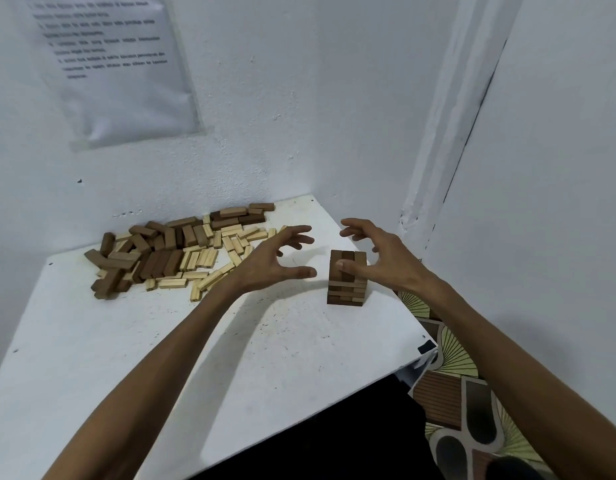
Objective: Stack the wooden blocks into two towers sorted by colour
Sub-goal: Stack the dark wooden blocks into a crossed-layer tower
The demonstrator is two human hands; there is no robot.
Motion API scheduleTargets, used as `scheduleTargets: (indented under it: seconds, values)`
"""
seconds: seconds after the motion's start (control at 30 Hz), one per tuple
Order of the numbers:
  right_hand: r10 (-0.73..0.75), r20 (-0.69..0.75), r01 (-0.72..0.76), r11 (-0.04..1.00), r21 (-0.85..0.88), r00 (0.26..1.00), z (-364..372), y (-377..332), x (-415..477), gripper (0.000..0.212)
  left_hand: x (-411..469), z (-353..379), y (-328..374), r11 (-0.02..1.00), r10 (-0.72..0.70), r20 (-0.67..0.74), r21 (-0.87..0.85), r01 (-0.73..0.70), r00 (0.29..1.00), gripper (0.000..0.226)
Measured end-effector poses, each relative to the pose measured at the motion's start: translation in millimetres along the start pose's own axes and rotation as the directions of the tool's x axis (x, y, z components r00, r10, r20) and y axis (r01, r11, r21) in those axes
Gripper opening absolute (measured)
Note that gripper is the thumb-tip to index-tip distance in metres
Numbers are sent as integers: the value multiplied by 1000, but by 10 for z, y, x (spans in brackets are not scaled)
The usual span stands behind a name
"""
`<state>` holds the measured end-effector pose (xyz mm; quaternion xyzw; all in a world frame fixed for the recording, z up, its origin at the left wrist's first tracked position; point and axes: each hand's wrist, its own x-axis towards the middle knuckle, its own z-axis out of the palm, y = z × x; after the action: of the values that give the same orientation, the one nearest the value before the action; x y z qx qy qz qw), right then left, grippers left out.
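Observation:
A short tower of dark brown wooden blocks (346,282) stands near the right edge of the white table (126,341). My right hand (379,258) hovers over and just right of the tower, fingers spread, its thumb tip over the tower's top. My left hand (279,258) is open to the tower's left, fingers spread, holding nothing. A loose pile of dark brown blocks (150,251) and light blocks (223,251) lies at the back left of the table.
White walls close off the back and right side, with a printed sheet (116,64) taped up at the left. Patterned fabric (452,393) lies beyond the table's right front corner. Bare tabletop stretches in front of the pile.

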<state>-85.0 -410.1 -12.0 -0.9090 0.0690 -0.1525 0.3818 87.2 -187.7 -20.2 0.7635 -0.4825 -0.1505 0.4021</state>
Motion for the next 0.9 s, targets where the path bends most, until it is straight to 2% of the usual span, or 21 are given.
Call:
scheduleTargets:
  seconds: [0.23, 0.4, 0.53, 0.7, 0.9]
  values:
    - [-82, 144, 110, 974, -197, 986, 82, -368, 450, 63, -152, -560, -115, 993, -68, -80, 95, 76, 994, 64]
    - [-98, 235, 167, 941, -295, 967, 291, -510, 905, 60, -126, -1042, -268, 969, -131, -100, 198, 149, 986, 40]
    - [-109, 286, 204, 922, -329, 952, 480, -600, 1300, 57, 37, -1337, -552, 926, -204, -142, 293, 238, 969, 51]
    - [-63, 304, 172, 921, -348, 950, 699, -611, 1795, 51, 296, -1482, -798, 905, -242, -143, 324, 277, 960, 50]
    - [-1, 319, 154, 877, -454, 948, 999, -454, 2342, 41, 647, -1448, -1105, 864, -294, -163, 376, 335, 942, 48]
